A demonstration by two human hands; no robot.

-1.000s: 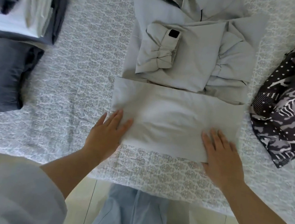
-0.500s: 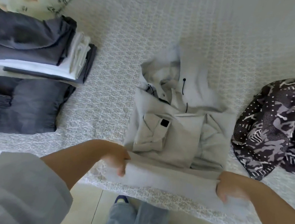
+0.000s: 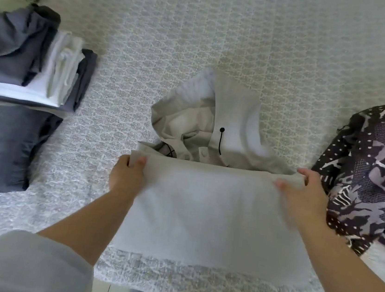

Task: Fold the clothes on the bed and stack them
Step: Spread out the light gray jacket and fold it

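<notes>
hem now folded up over hoodie [image 3: 215,211], both hands pinching its edge.

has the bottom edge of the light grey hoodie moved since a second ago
Yes. Both hands, left hand and right hand, carried the light grey hoodie hem away from the bed edge, toward its hood.

A: Which colours are seen around the pale grey hoodie [image 3: 215,211]?

B: A black drawcord [image 3: 220,140] is shown on its hood. Beneath it, a bedspread [image 3: 174,46] in white and light grey lace-like patterning is seen.

A: And to the hoodie's sides?

B: Left of it, a stack [image 3: 27,60] in dark grey, white and charcoal is seen, with slate-grey trousers [image 3: 0,146] nearer. Right of it, a garment [image 3: 372,172] is patterned black, grey and white, with dots and camouflage shapes.
</notes>
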